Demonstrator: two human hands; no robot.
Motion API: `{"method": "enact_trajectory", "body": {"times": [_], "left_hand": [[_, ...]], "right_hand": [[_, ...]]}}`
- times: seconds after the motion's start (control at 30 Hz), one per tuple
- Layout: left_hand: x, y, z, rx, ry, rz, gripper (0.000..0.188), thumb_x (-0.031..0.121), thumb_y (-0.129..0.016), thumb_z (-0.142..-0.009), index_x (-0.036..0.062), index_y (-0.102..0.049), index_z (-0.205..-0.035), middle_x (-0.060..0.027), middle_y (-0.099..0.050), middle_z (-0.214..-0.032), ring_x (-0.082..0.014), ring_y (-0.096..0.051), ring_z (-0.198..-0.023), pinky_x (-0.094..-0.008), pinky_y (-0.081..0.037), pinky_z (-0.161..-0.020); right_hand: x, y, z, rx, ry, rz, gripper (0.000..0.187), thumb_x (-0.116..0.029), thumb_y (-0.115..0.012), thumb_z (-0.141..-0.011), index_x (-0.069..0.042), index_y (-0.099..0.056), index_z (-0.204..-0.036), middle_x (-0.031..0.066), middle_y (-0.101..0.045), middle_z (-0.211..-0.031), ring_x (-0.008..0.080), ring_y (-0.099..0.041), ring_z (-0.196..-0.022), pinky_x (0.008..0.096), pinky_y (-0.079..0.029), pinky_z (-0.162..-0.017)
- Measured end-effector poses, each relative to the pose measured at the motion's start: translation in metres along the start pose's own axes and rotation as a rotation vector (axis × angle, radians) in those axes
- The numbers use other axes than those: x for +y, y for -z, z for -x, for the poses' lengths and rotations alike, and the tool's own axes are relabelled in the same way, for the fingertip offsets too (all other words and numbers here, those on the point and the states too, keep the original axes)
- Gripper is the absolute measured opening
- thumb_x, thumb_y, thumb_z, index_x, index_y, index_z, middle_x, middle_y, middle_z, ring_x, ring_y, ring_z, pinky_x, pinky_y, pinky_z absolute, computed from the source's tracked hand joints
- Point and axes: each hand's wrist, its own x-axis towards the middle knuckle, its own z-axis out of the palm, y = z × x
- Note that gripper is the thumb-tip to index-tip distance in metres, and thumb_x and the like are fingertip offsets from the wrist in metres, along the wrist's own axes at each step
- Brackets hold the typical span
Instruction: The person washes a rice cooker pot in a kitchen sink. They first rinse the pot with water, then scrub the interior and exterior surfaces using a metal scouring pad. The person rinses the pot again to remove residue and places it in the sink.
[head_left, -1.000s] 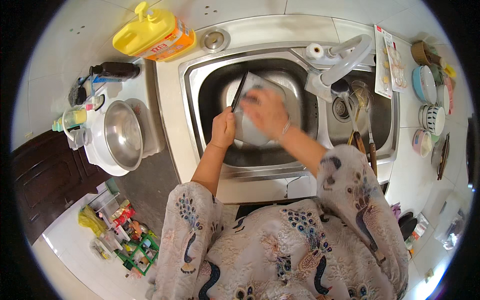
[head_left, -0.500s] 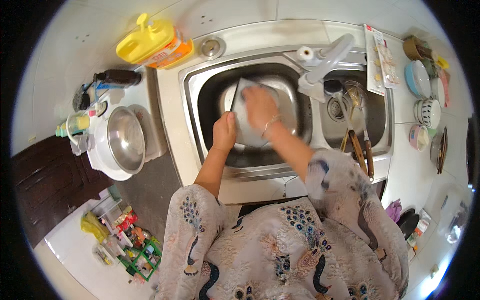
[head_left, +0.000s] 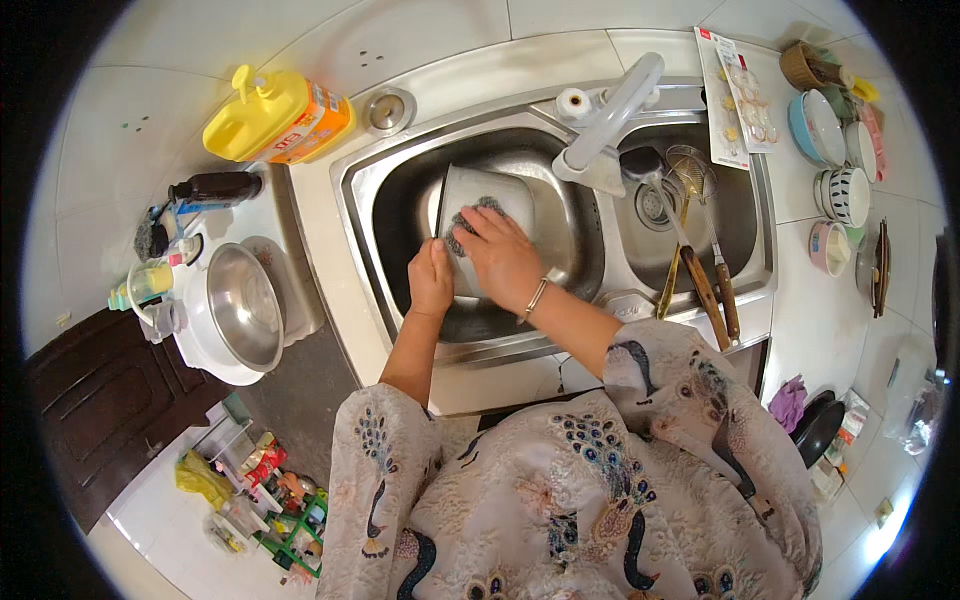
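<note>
A light grey metal pot (head_left: 508,190) lies tipped on its side in the left basin of the steel sink (head_left: 575,235), its dark rim facing left. My left hand (head_left: 430,278) is closed on the near part of that rim. Against the pot's outer wall, my right hand (head_left: 498,262) presses a dark grey scouring pad (head_left: 464,230) under its fingers. The pot's inside and its near part, behind my hands, are hidden.
The faucet (head_left: 610,120) leans over the sink divider. A ladle (head_left: 665,195) and a strainer (head_left: 708,200) rest in the right basin. Stacked bowls (head_left: 848,195) stand at right. A yellow jug (head_left: 285,120) is at back left, a metal bowl (head_left: 245,300) at left.
My right hand has slid nearer to me along the pot's wall, and the scouring pad now shows clearly. My left hand keeps its hold on the rim. The whole view has shifted slightly.
</note>
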Motion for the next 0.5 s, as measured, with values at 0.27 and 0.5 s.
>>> {"method": "enact_trajectory", "body": {"times": [0.27,0.5], "left_hand": [[-0.005,-0.001,-0.009,0.007,-0.06,-0.058,0.04,0.03,-0.035,-0.095,-0.0013,-0.048,-0.072,-0.0162,-0.043,-0.059,-0.0292,-0.041,-0.053,-0.0378,-0.037,-0.052],[-0.004,0.0,-0.005,0.013,-0.016,0.023,0.041,0.031,-0.035,-0.095,-0.0009,-0.049,-0.073,-0.0111,-0.044,-0.059,-0.0187,-0.041,-0.054,-0.0334,-0.037,-0.052]], "right_hand": [[0.076,-0.009,-0.054,-0.512,-0.396,0.078,0.023,-0.011,-0.044,-0.081,-0.002,-0.063,-0.09,0.0192,-0.06,-0.104,0.0341,-0.058,-0.095,0.0428,-0.046,-0.083],[-0.001,-0.001,-0.015,-0.046,-0.028,0.002,0.023,-0.01,-0.048,-0.078,-0.004,-0.064,-0.094,0.0127,-0.057,-0.112,0.0276,-0.052,-0.107,0.0378,-0.041,-0.092]]}}
